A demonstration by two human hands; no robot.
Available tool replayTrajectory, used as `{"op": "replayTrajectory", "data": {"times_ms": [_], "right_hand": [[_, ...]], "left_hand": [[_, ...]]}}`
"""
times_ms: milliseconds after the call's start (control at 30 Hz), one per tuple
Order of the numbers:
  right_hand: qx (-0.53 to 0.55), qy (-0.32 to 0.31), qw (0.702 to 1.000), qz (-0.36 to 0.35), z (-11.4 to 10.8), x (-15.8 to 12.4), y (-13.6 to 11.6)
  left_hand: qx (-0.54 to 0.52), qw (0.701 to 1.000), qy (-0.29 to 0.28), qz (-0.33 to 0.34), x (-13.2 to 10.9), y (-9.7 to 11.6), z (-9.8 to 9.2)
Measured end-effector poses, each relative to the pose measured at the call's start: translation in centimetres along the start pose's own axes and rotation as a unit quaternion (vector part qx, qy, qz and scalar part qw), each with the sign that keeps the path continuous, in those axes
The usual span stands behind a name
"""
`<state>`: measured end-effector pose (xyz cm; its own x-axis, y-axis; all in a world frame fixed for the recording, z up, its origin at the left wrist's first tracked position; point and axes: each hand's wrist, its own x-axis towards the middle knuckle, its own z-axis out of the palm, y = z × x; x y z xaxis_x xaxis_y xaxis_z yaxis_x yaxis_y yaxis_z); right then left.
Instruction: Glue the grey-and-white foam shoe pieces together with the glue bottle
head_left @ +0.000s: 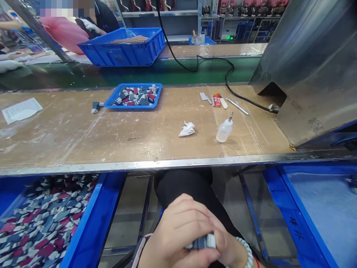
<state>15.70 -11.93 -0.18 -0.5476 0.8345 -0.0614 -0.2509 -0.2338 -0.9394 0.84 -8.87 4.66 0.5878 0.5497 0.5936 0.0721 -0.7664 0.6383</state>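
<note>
Above my lap, my two hands are pressed together. My left hand (178, 230) is closed, its fingers laid over my right hand (232, 243) and its thumb below. A small grey-and-white piece (205, 242) shows between the left thumb and fingers, with right-hand fingers against its right end. My right hand is closed too, though most of its fingers are hidden. Similar grey, white and dark red pieces fill a large blue bin (83, 223) at lower left. More lie in a shallow blue tray (131, 107) on the bench.
On the bench (145, 145) are a crumpled white tissue (187, 129), a needle-tipped bottle (224, 131), a red packet (216, 100), a silver pen-like tool (237, 106) and a paper sheet (21, 110). A metal housing (315, 82) stands right, above another blue bin (290, 219). A person (106, 16) sits opposite.
</note>
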Motion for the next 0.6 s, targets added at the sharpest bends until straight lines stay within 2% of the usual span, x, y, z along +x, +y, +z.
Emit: {"op": "replayTrajectory", "data": {"times_ms": [133,267,533,600], "right_hand": [[-0.01,-0.024,0.996,-0.08,-0.3,0.9,-0.2],[-0.004,-0.025,0.992,-0.125,-0.5,0.9,0.1],[-0.013,-0.017,0.996,-0.09,-1.1,0.4,1.3],[-0.014,-0.009,0.998,-0.063,-1.2,0.4,2.0]], "left_hand": [[-0.046,0.999,0.024,0.002,0.1,-1.3,0.3],[-0.061,0.998,0.029,0.014,0.1,-1.3,0.5],[-0.014,0.999,0.028,0.018,-0.5,-1.4,0.8],[-0.007,0.999,0.026,0.026,-0.5,-1.4,0.8]]}}
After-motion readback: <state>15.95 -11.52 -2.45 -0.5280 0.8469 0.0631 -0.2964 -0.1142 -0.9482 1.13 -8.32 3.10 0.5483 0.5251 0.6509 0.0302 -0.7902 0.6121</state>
